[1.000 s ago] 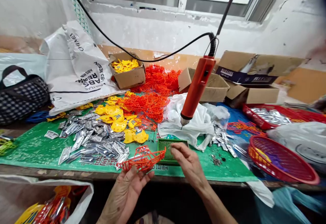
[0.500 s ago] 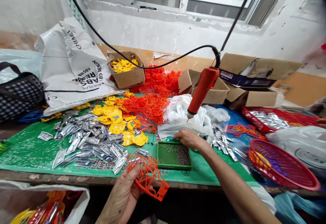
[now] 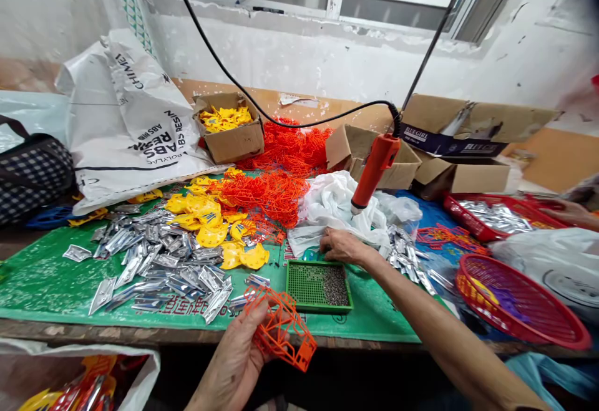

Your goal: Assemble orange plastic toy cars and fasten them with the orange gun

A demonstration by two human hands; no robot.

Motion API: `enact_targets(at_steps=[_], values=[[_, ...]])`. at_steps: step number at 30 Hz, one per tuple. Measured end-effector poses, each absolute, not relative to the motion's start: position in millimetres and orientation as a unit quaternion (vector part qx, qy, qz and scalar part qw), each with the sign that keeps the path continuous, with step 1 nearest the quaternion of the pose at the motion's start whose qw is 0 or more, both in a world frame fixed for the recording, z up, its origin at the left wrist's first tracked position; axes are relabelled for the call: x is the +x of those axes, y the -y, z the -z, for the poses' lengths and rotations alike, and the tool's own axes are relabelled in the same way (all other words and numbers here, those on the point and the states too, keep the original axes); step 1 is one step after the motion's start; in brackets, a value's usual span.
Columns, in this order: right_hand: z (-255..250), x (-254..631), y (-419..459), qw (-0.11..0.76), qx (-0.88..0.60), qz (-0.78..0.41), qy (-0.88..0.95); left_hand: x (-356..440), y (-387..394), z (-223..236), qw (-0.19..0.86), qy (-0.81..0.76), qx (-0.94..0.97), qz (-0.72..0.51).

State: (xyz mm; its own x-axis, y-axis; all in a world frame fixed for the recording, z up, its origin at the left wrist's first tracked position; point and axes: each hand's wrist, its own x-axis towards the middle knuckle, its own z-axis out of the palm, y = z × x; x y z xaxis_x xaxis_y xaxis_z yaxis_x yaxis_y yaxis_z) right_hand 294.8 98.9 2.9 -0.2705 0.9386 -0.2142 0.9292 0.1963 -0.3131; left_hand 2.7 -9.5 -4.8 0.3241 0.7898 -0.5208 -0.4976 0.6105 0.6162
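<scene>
My left hand (image 3: pixel 241 345) is closed round an orange plastic lattice frame (image 3: pixel 286 330), held in front of the table edge. Just behind the green tray (image 3: pixel 291 304), my right hand (image 3: pixel 344 246) reaches down with curled fingers at the edge of a crumpled white plastic bag (image 3: pixel 327 208). Something teal lies beside its fingertips, which are partly hidden. Small dark screws (image 3: pixel 336 286) fill the right part of the tray, whose base is a grid of holes. Above my right hand hangs a red electric screwdriver (image 3: pixel 375 171), tip down on its cable.
Silver flat pieces (image 3: pixel 173 261) and yellow plastic parts (image 3: pixel 208 221) are heaped on the left. Orange frames (image 3: pixel 266 196) pile up behind. Cardboard boxes (image 3: pixel 236 140) line the wall. At right are red baskets (image 3: pixel 524 299) and another person's hand (image 3: pixel 573 212).
The screwdriver has swung slightly right and down in view. My left hand and the orange frame have shifted a little right. Another person's hand has appeared at the far right basket.
</scene>
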Motion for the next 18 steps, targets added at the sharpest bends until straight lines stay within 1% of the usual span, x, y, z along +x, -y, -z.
enact_targets(at_steps=[3,5,11,13,15,18], values=[[2.5,295.8,-96.1,0.077,-0.611,-0.216,0.757,0.7,8.5,1.1,0.792,-0.419,0.179,-0.406],[5.4,294.5,-93.6,0.136,-0.617,-0.234,0.739,-0.4,7.4,-0.6,0.787,-0.420,0.180,-0.414],[-0.8,267.7,-76.1,0.362,-0.614,-0.271,0.647,3.7,4.0,-4.3,0.783,-0.418,0.169,-0.429],[-6.7,250.2,-63.1,0.418,-0.596,-0.287,0.622,6.8,3.7,-5.0,0.790,-0.403,0.176,-0.428],[-12.8,231.5,-47.0,0.447,-0.574,-0.314,0.610,9.7,3.8,-5.3,0.794,-0.395,0.181,-0.426],[-21.1,208.4,-24.4,0.452,-0.545,-0.345,0.617,12.5,4.6,-7.1,0.780,-0.395,0.184,-0.449]])
